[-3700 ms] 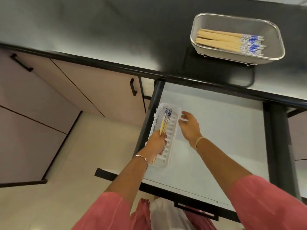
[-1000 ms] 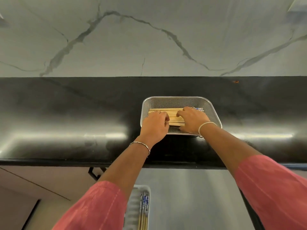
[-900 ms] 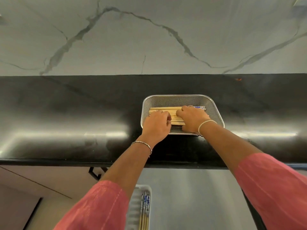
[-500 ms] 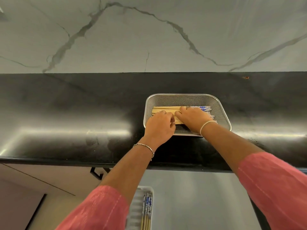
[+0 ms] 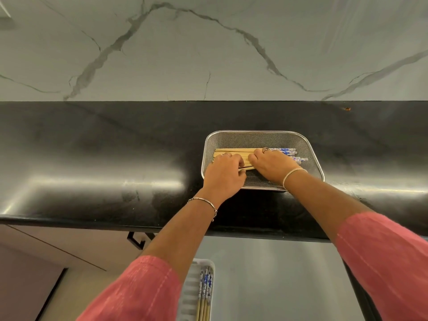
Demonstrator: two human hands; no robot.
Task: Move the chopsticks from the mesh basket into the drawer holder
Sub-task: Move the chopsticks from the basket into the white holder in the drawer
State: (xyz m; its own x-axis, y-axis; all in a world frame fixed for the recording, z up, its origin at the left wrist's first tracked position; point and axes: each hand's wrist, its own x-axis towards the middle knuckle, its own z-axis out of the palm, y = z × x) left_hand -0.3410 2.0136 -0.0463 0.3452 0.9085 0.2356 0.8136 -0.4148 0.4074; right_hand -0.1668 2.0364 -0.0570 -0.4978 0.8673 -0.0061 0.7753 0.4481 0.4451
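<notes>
Both hands in mesh basket (image 5: 310, 158) on tabletop (image 5: 115, 147). Left hand (image 5: 223, 173) pinches 1 chopstick; right hand (image 5: 271, 165) lies flat on chopsticks (image 5: 234, 152), grip unclear. Advice: lift level, tips aligned, toward drawer holder (image 5: 192, 295).

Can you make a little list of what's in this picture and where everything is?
place: black counter above an open drawer
basket: on the counter, holds a pile of chopsticks
left hand: in the basket, on the plain ends of the pile
right hand: in the basket, on the middle of the pile
holder: in the drawer, already has a few chopsticks
grip: fingers curled over the pile; lifted or not, cannot tell
</notes>
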